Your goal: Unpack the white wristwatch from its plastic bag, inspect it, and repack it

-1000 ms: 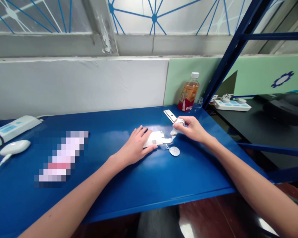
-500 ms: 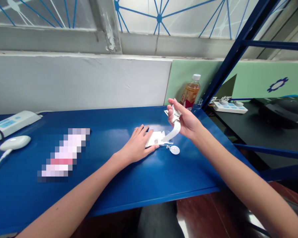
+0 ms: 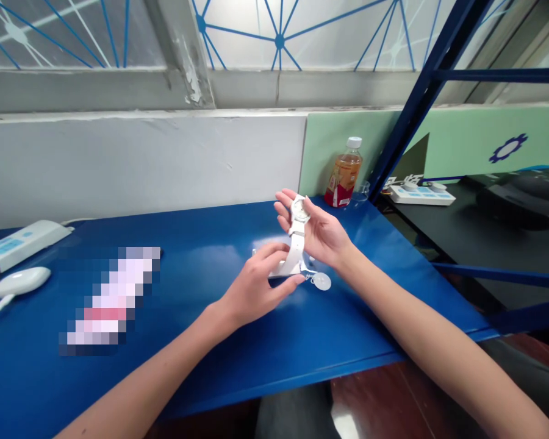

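My right hand [image 3: 317, 230] is raised above the blue table [image 3: 219, 341], palm up, holding a white wristwatch [image 3: 297, 235] by its round face; the strap hangs down toward the table. My left hand [image 3: 255, 285] pinches the lower end of the strap, next to a white card or package that my fingers mostly hide. A small round white tag [image 3: 322, 281] on a short chain lies on the table just right of my left hand.
An orange drink bottle [image 3: 343, 174] stands at the back right by a green panel. A white power strip [image 3: 13, 242] and a white mouse-like device [image 3: 19, 281] sit far left. A blurred patch [image 3: 112, 299] covers something left of centre. A blue shelf frame [image 3: 416, 103] rises on the right.
My right hand has lifted the watch off the table and turned it face-up toward me. My left hand rose from pressing flat on the package to gripping the strap's lower end.
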Action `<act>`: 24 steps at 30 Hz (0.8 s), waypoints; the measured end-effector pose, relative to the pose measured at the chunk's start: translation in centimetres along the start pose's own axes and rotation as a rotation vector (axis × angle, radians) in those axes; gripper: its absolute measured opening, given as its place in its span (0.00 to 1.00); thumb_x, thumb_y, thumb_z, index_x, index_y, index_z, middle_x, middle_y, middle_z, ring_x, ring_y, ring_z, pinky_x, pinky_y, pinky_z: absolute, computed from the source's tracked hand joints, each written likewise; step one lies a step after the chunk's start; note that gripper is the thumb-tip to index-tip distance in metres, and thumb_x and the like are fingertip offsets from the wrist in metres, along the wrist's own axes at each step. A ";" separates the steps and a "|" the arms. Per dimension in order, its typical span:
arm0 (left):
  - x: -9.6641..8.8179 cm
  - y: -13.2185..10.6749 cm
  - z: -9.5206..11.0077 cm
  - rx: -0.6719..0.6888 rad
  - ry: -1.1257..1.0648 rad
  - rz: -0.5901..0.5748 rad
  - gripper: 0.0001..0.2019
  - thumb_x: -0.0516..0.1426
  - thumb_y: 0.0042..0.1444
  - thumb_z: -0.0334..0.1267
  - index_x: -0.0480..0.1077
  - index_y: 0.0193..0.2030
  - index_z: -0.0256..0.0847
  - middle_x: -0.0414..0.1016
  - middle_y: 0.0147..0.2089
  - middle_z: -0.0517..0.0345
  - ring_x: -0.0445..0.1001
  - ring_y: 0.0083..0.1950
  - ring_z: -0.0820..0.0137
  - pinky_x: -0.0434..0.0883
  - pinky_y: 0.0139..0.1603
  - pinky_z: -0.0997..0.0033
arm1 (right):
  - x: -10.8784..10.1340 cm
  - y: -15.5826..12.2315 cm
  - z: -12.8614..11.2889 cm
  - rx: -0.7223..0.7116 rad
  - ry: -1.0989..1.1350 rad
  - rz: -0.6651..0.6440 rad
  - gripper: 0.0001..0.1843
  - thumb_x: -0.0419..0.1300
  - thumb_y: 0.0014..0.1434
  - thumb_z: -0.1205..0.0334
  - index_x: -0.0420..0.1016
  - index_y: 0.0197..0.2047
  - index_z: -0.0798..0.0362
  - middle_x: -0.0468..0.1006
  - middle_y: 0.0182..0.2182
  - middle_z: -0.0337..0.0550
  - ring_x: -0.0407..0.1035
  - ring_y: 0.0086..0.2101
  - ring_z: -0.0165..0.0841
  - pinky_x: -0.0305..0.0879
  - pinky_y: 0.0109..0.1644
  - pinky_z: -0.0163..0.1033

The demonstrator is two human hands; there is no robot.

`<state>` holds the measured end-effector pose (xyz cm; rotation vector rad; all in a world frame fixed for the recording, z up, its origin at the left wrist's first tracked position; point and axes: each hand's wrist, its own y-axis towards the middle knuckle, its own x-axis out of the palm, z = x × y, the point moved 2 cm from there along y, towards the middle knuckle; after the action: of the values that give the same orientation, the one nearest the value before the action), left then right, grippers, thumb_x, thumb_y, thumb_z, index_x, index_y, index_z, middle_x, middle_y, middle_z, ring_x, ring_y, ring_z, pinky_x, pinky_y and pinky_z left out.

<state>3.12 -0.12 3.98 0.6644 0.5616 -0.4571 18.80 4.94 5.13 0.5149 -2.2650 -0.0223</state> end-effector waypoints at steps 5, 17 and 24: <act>2.2 0.0 1.3 -0.394 -0.812 -0.073 0.14 0.55 0.65 0.47 0.69 0.41 0.36 0.79 0.36 0.50 0.80 0.36 0.64 0.76 0.41 0.61 | 0.6 -0.1 0.6 0.047 -0.073 -0.068 0.18 0.45 0.72 0.56 0.62 0.62 0.42 0.78 0.52 0.43 0.75 0.49 0.33 0.69 0.57 0.45; 2.9 0.0 0.3 -0.693 -1.348 -0.073 0.14 0.51 0.69 0.37 0.73 0.44 0.28 0.81 0.41 0.39 0.82 0.39 0.60 0.77 0.43 0.61 | 0.2 -0.4 1.1 0.270 -0.054 -0.108 0.24 0.37 0.73 0.56 0.68 0.59 0.53 0.75 0.56 0.49 0.74 0.51 0.35 0.65 0.60 0.46; 3.1 -0.1 0.4 -0.772 -1.389 -0.101 0.16 0.49 0.70 0.37 0.73 0.44 0.27 0.81 0.44 0.33 0.81 0.46 0.54 0.75 0.49 0.55 | 0.1 -0.4 1.2 0.336 -0.009 -0.100 0.33 0.33 0.72 0.49 0.70 0.55 0.64 0.75 0.56 0.59 0.73 0.52 0.38 0.62 0.63 0.46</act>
<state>5.62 -1.13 2.31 -0.4819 -0.5630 -0.6218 18.04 4.41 4.33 0.8055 -2.2595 0.3111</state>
